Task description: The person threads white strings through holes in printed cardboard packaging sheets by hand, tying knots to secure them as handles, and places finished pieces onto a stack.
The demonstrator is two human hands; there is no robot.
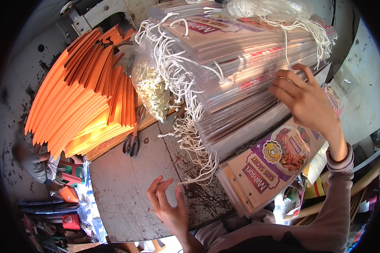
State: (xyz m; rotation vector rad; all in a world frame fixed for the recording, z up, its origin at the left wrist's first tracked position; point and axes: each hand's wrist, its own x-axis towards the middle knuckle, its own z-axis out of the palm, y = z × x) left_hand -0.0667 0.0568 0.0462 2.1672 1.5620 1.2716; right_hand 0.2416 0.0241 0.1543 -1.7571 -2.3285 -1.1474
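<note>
My left hand (pixel 169 205) is above the worn grey tabletop near its front edge, palm up, with the fingers apart. The end of a white cord (pixel 198 179) lies close to its thumb tip, and I cannot tell whether they touch. My right hand (pixel 305 99) is at the right side of a tall stack of plastic-covered printed cardboard sheets (pixel 240 80), fingers bent and spread against the sheet edges. A thin white cord hangs down close to those fingers. In front of the stack, below my right forearm, lies a smaller pile of printed sheets (pixel 257 170) with small metal eyelets.
Fanned orange folded sheets (pixel 80 97) rest on a wooden board at left. Beside them are a clear bag of small pale pieces (pixel 152 90) and dark-handled scissors (pixel 131 143). Tangled white cords (pixel 190 101) hang along the stack's left side. Another person (pixel 33 162) is at far left.
</note>
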